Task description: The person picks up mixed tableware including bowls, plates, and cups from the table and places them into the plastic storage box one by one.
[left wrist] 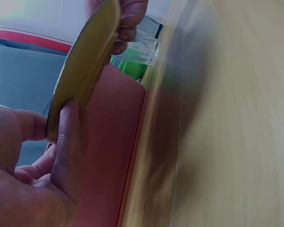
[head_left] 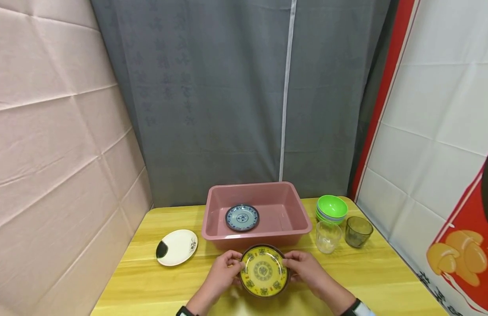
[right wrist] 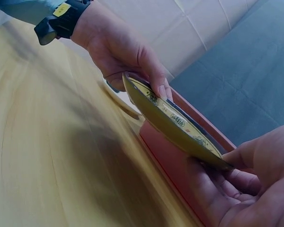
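Both hands hold a yellow patterned plate with a dark rim, raised above the table in front of the basin. The left hand pinches its left edge, thumb on top and fingers beneath. On the opposite edge the right hand has the same kind of pinch. From the left wrist view, the plate's plain yellow underside faces the wood and casts a shadow there. Just behind the plate stands a pink basin, in which a blue-and-white plate lies toward the left.
An off-white plate with a black patch lies left of the basin. To the right stand stacked bowls, green on top, a clear glass and a smoky tinted glass. A grey curtain hangs behind the wooden table.
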Tool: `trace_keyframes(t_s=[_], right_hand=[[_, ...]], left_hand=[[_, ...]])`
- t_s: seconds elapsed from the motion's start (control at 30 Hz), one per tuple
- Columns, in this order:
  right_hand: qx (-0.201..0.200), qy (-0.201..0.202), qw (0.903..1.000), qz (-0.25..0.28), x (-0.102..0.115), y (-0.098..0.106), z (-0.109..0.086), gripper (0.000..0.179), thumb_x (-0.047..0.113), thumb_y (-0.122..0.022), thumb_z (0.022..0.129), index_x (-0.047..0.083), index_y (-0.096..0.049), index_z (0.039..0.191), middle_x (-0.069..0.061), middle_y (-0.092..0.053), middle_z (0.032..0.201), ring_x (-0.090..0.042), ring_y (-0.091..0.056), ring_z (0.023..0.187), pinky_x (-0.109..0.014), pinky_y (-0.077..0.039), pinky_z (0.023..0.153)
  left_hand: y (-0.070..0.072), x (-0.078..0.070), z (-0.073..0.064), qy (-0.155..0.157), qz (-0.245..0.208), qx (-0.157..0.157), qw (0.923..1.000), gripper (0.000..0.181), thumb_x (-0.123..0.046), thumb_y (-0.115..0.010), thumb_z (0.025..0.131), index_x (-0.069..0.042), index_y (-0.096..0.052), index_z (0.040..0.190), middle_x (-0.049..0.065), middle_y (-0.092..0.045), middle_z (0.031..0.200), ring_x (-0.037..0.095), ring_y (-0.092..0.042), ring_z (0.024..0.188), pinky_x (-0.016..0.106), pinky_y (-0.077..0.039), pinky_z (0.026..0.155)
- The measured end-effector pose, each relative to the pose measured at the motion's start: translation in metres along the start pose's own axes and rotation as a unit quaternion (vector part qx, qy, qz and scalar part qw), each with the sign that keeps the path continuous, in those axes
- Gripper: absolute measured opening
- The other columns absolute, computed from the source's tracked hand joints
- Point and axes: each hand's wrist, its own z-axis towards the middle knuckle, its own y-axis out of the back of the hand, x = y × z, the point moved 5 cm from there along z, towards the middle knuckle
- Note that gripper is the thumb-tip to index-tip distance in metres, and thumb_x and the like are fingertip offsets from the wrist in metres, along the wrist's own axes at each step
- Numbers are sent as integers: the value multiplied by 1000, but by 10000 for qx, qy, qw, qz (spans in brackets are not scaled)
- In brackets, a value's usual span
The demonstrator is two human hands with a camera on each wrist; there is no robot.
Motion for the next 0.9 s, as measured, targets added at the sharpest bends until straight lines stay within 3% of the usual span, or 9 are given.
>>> trace_keyframes(t_s=[0.2, 0.43, 0.6, 0.73, 0.9], right_hand=[[131, 70, 9998, 99, 8, 1, -3, 32, 16, -70, 106, -10, -72, 124, -4, -75, 97, -18, -69, 81, -31, -62, 70], [235, -25, 9996, 174, 14, 8, -6, 34, 19, -69, 109, -10, -71, 127, -4, -76, 99, -18, -70, 82, -33, -64, 72], [316, -114, 9990, 279, 13, 13, -8, 34, 22, -68, 110, -8, -72, 126, -5, -76, 99, -17, -69, 79, -32, -63, 72], [465, -202, 9975, 498, 16, 16, -9, 30, 23, -66, 112, -3, -74, 123, -4, -76, 99, -16, -70, 82, -34, -64, 75], [702, -197, 9934, 882, 30, 18, -9, 25, 24, -64, 113, 3, -74, 120, -3, -78, 104, -15, -75, 90, -33, -64, 80]], left_hand=[[4, 0, -1, -69, -48, -4, 10000, 30, -16, -74, 105, 6, -69, 126, 7, -69, 99, 18, -67, 71, 38, -65, 62], [17, 3, -4, -24, -130, 33, 9999, 41, -30, -63, 114, 9, -65, 126, 11, -71, 106, 23, -73, 82, 45, -67, 68], [37, 7, -5, -195, 501, -265, 9982, 38, -31, -66, 112, 6, -67, 123, 14, -69, 106, 25, -74, 86, 39, -67, 69], [60, 8, -4, -362, 1466, -673, 9862, 27, -28, -73, 109, -3, -73, 118, 8, -70, 104, 20, -71, 86, 31, -63, 68], [99, 4, -3, -577, 2540, -1353, 9560, 17, -19, -77, 105, -6, -76, 116, 2, -73, 106, 13, -66, 90, 31, -59, 81]])
